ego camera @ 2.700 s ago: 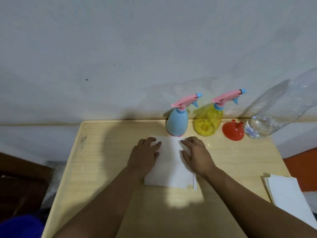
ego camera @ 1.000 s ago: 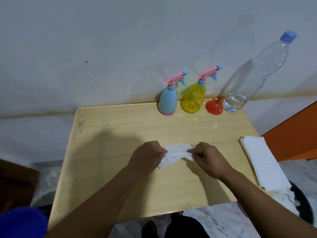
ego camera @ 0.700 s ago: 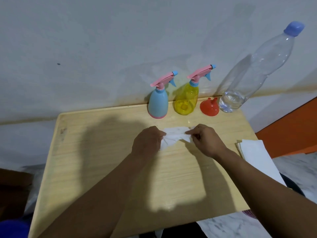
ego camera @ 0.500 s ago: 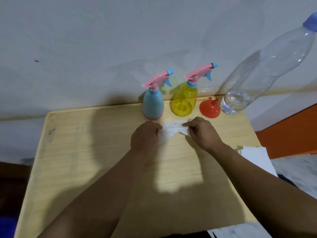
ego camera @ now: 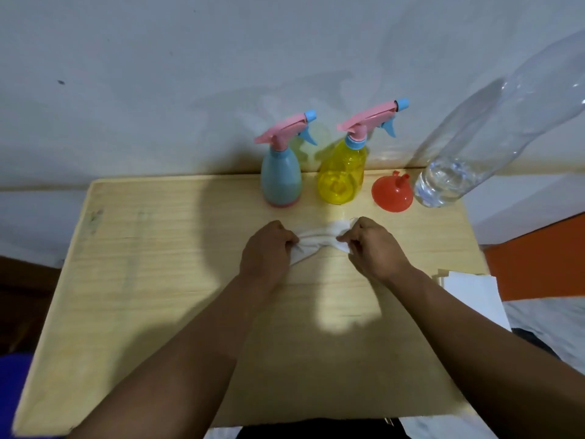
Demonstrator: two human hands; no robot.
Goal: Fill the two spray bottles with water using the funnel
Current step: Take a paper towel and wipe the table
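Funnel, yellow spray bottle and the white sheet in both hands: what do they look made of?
Funnel: opaque red plastic, smooth moulded look. Yellow spray bottle: translucent glossy plastic; light shows through. White sheet: probably tissue paper, matte, crumpling between left hand and right hand.

We see our left hand (ego camera: 269, 248) and right hand (ego camera: 372, 245) side by side on the table (ego camera: 142, 280), with a crumpled tissue (ego camera: 316, 240) stretched between them, each hand gripping one end. Beyond the hands, along the table's far edge against the wall (ego camera: 190, 74), four things stand in a row. One spray bottle (ego camera: 281, 179) stands just beyond our left hand. The second spray bottle (ego camera: 342, 175) stands beside it, beyond the gap between our hands. The funnel (ego camera: 392, 196) lies beyond our right hand, mouth down. The water bottle (ego camera: 474, 147) stands just right of the funnel. A stack of paper (ego camera: 471, 296) lies to the right of our right forearm, at the table's right edge.
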